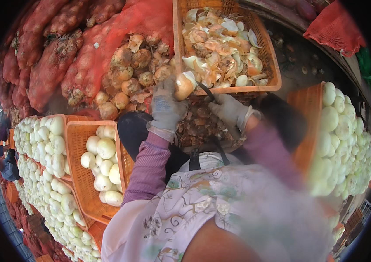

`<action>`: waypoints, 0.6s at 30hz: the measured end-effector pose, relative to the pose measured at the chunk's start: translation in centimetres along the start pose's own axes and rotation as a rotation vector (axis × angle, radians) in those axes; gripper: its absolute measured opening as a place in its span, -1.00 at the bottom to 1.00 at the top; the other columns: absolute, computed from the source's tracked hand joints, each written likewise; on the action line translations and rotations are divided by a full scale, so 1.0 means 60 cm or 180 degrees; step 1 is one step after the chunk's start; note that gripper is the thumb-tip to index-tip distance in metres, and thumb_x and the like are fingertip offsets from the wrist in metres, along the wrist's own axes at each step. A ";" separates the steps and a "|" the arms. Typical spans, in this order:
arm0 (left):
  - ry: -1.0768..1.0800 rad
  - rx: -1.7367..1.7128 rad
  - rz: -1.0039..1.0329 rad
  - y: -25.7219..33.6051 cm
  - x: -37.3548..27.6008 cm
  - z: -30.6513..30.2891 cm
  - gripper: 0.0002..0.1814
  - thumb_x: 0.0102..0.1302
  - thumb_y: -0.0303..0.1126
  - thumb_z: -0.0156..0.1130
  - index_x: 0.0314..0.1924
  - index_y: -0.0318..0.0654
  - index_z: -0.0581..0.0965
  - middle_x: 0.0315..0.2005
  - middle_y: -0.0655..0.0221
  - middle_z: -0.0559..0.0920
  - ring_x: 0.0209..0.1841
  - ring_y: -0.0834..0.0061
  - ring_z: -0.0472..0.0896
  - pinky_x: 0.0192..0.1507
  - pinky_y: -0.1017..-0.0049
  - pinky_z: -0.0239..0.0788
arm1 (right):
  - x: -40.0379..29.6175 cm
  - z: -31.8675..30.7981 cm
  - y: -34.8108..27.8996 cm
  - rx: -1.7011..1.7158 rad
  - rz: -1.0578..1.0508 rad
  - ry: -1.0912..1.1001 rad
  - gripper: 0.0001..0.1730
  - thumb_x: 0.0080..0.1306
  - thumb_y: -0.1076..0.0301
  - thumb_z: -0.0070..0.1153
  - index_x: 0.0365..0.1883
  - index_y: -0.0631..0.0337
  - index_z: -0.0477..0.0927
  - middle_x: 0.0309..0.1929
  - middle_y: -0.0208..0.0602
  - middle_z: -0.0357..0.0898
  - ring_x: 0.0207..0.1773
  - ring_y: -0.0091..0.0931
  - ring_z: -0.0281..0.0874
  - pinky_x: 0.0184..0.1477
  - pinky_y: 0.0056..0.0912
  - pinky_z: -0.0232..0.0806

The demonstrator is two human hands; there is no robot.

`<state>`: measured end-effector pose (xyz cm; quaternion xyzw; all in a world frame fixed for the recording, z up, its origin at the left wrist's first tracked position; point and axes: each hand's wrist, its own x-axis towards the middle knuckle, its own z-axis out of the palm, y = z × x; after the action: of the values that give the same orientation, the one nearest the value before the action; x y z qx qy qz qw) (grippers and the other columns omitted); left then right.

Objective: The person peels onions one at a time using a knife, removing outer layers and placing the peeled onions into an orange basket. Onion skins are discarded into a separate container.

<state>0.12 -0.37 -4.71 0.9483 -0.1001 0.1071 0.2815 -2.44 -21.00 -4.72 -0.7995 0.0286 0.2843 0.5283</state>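
Note:
My left hand (168, 106), in a pale work glove, holds an onion (184, 87) at the near left corner of an orange plastic crate (275, 80). A flap of peeled skin stands up from the onion. In my gloved right hand (228, 108) is a dark, curved knife (206, 91), its end close to the onion's right side. Loose onion skins (220, 49) fill much of the crate. Unpeeled onions (131, 85) lie left of my left hand, spilling from a red mesh sack (88, 62).
An orange crate (68, 144) partly filled with peeled onions (106, 148) stands at my left, beside several full crates. Another heaped crate (315, 98) is at my right. More red mesh sacks (49, 77) lie at upper left. A person (7, 167) is at the far left.

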 end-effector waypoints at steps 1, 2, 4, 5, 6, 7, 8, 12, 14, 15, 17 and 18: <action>-0.0004 -0.0410 -0.0083 -0.007 -0.002 0.002 -0.24 -0.17 -0.46 0.50 0.14 -0.28 0.43 -0.07 0.10 0.59 -0.05 0.11 0.59 -0.01 0.27 0.46 | 0.003 -0.006 -0.007 0.0483 0.0352 -0.0217 -0.71 0.45 0.33 -0.08 0.06 0.28 0.42 -0.57 -0.29 0.53 -0.61 -0.47 0.49 -0.58 -0.38 0.33; -0.0060 -0.0807 -0.0234 -0.015 0.001 0.005 -0.22 -0.16 -0.48 0.49 0.17 -0.25 0.42 -0.06 0.11 0.58 -0.03 0.11 0.58 0.02 0.26 0.45 | 0.008 -0.010 -0.015 0.0960 0.0697 -0.0424 -0.73 0.46 0.35 -0.09 0.06 0.26 0.43 -0.59 -0.33 0.50 -0.66 -0.52 0.44 -0.63 -0.44 0.30; -0.0117 -0.1306 -0.0629 -0.026 0.000 0.007 -0.20 -0.15 -0.51 0.50 0.19 -0.26 0.40 -0.04 0.11 0.58 0.01 0.17 0.58 0.05 0.29 0.45 | 0.013 -0.014 -0.031 0.0960 0.0561 -0.0400 -0.76 0.47 0.34 -0.11 0.03 0.24 0.45 -0.63 -0.33 0.48 -0.75 -0.54 0.35 -0.69 -0.48 0.26; -0.0126 -0.1406 -0.0877 -0.030 -0.002 0.006 -0.21 -0.14 -0.53 0.51 0.18 -0.29 0.40 -0.02 0.11 0.58 0.02 0.22 0.59 0.05 0.33 0.46 | 0.012 -0.017 -0.036 0.0965 0.0518 -0.0422 -0.75 0.47 0.34 -0.10 0.03 0.25 0.45 -0.63 -0.33 0.47 -0.75 -0.54 0.35 -0.69 -0.48 0.26; -0.0137 -0.1510 -0.1121 -0.032 -0.004 0.004 -0.22 -0.13 -0.54 0.53 0.17 -0.32 0.40 0.00 0.11 0.59 0.04 0.27 0.60 0.04 0.37 0.47 | 0.009 -0.020 -0.040 0.1054 0.0366 -0.0511 -0.75 0.47 0.33 -0.09 0.03 0.25 0.45 -0.63 -0.34 0.47 -0.75 -0.55 0.35 -0.68 -0.48 0.27; -0.0025 -0.1742 -0.1096 -0.032 -0.006 0.003 -0.23 -0.12 -0.56 0.53 0.16 -0.34 0.40 0.01 0.12 0.58 0.05 0.31 0.59 0.05 0.40 0.47 | 0.004 -0.022 -0.042 0.1280 0.0511 -0.0357 -0.75 0.47 0.32 -0.07 0.02 0.26 0.45 -0.63 -0.35 0.46 -0.74 -0.57 0.34 -0.68 -0.49 0.27; 0.0082 -0.1983 -0.1071 -0.031 -0.009 0.002 -0.24 -0.11 -0.58 0.53 0.15 -0.36 0.40 0.03 0.13 0.58 0.06 0.35 0.59 0.05 0.42 0.47 | -0.002 -0.026 -0.042 0.1586 0.0553 -0.0272 -0.74 0.46 0.30 -0.05 0.02 0.26 0.45 -0.62 -0.36 0.46 -0.74 -0.58 0.34 -0.67 -0.50 0.28; -0.0003 -0.2575 -0.0737 -0.015 -0.012 0.009 -0.25 -0.10 -0.63 0.52 0.14 -0.38 0.38 0.03 0.16 0.56 0.08 0.39 0.57 0.06 0.44 0.47 | -0.014 -0.027 -0.035 0.2815 0.0757 0.0529 -0.69 0.42 0.18 0.08 -0.05 0.24 0.46 -0.54 -0.36 0.51 -0.65 -0.57 0.39 -0.62 -0.47 0.36; -0.0245 -0.2865 -0.0688 0.002 -0.009 0.028 -0.19 -0.08 -0.66 0.51 0.21 -0.44 0.32 0.04 0.19 0.54 0.08 0.40 0.56 0.12 0.43 0.44 | -0.008 -0.025 -0.032 0.2739 0.0401 0.0535 -0.65 0.40 0.15 0.13 -0.07 0.26 0.47 -0.54 -0.37 0.51 -0.64 -0.60 0.40 -0.61 -0.49 0.36; -0.0372 -0.3090 -0.0564 0.008 -0.006 0.036 -0.16 -0.07 -0.67 0.51 0.24 -0.47 0.29 0.05 0.21 0.54 0.09 0.41 0.55 0.16 0.42 0.42 | -0.002 -0.024 -0.032 0.2617 0.0270 0.0633 -0.65 0.40 0.15 0.13 -0.08 0.26 0.47 -0.54 -0.38 0.51 -0.64 -0.60 0.40 -0.61 -0.49 0.36; -0.0572 -0.2760 -0.0235 0.012 0.004 0.043 -0.13 -0.09 -0.67 0.53 0.24 -0.47 0.28 0.06 0.21 0.53 0.12 0.42 0.52 0.20 0.42 0.38 | 0.008 -0.023 -0.032 0.2414 -0.0028 0.0862 -0.70 0.40 0.19 0.12 -0.10 0.26 0.50 -0.55 -0.39 0.51 -0.65 -0.62 0.39 -0.62 -0.51 0.34; -0.0791 -0.2502 -0.0311 0.010 0.008 0.040 -0.12 -0.09 -0.66 0.54 0.25 -0.46 0.27 0.06 0.21 0.53 0.14 0.42 0.50 0.22 0.42 0.36 | 0.011 -0.021 -0.031 0.2220 0.0174 0.0914 -0.72 0.41 0.21 0.12 -0.11 0.26 0.51 -0.56 -0.40 0.51 -0.66 -0.62 0.38 -0.63 -0.51 0.34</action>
<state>0.76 -2.23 -6.26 0.7779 -0.1215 -0.0680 0.6127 -0.70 -21.11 -3.11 -0.6022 0.2188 0.1566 0.7516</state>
